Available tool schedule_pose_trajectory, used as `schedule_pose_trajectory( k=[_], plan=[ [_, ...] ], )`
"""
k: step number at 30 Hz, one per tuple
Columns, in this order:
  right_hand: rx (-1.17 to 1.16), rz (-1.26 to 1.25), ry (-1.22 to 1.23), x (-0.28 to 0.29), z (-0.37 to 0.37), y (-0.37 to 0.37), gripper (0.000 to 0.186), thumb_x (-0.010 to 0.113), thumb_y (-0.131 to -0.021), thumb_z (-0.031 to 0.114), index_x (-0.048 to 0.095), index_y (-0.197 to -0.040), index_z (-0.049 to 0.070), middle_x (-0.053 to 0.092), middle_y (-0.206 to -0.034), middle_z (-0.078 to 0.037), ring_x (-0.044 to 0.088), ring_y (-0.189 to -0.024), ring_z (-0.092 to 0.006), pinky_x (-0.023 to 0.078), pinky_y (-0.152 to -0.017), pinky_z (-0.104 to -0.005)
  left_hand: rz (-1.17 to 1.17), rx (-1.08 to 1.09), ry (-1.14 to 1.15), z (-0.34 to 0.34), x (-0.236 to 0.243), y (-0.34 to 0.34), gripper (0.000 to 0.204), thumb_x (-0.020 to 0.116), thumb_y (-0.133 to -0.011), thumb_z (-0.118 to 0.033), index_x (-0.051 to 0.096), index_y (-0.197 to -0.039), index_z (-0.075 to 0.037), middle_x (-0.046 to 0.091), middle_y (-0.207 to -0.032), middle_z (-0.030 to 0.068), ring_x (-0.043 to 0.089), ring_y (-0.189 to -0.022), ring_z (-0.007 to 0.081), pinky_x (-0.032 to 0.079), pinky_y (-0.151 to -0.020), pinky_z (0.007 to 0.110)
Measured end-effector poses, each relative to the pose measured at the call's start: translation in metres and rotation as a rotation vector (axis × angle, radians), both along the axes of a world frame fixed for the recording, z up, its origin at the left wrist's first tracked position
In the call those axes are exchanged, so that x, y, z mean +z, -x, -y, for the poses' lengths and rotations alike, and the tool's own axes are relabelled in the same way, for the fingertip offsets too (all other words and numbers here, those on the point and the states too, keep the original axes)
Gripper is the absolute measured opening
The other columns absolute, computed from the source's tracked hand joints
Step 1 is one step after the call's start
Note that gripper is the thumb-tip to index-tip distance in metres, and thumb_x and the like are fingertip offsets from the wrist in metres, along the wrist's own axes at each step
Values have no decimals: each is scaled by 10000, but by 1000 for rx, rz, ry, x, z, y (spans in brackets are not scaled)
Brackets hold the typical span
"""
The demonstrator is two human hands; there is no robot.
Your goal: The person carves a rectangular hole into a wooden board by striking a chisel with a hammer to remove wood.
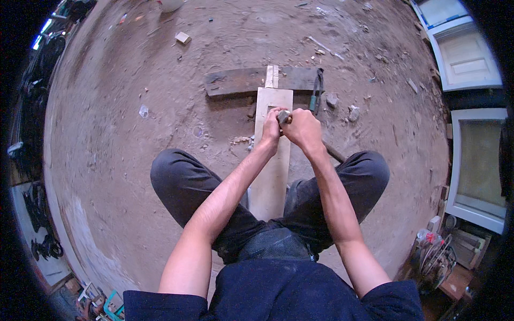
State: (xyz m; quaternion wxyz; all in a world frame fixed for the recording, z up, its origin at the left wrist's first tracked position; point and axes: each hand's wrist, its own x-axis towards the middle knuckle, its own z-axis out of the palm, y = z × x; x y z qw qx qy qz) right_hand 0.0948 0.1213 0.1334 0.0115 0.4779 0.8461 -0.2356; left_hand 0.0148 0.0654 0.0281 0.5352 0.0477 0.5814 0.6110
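Note:
A long pale board [271, 187] lies between my bent legs. Its far part is by a dark plank [235, 82] lying crosswise, where a short pale wood strip [272, 76] shows. Over the board, both hands are closed around a small tool [284, 116] with a grey, blocky end; its exact kind is unclear. My left hand [271, 128] holds it from the left. My right hand [304, 129] grips it from the right, fingers partly hidden. A dark rod [334, 151] lies beyond my right hand, near the right knee.
A long-handled hand tool [316, 93] with green on it rests on the plank's right end. A wood block [182, 38] and small stones [332, 100] lie on the dirt floor [107, 123]. White-framed panels [478, 166] line the right side; clutter [428, 251] sits lower right.

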Motion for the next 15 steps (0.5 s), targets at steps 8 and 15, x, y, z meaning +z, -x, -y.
schedule_pose_trajectory(
  k=[8, 15],
  plan=[
    [206, -481, -6, 8, -3, -2, 237, 640, -752, 252, 726, -855, 56, 659, -749, -210, 668, -715, -373, 553, -655, -439, -59, -36, -46, 0, -1, -2, 329, 391, -971, -329, 575, -1126, -104, 586, -1007, 19, 564, -934, 128, 458, -821, 289],
    [122, -77, -62, -7, -2, -2, 238, 675, -734, 272, 726, -848, 69, 669, -769, -184, 666, -702, -360, 547, -637, -437, 28, 9, -187, 5, -3, 3, 288, 503, -935, -339, 590, -1122, -138, 587, -1040, 9, 570, -954, 129, 478, -792, 309]
  ],
)
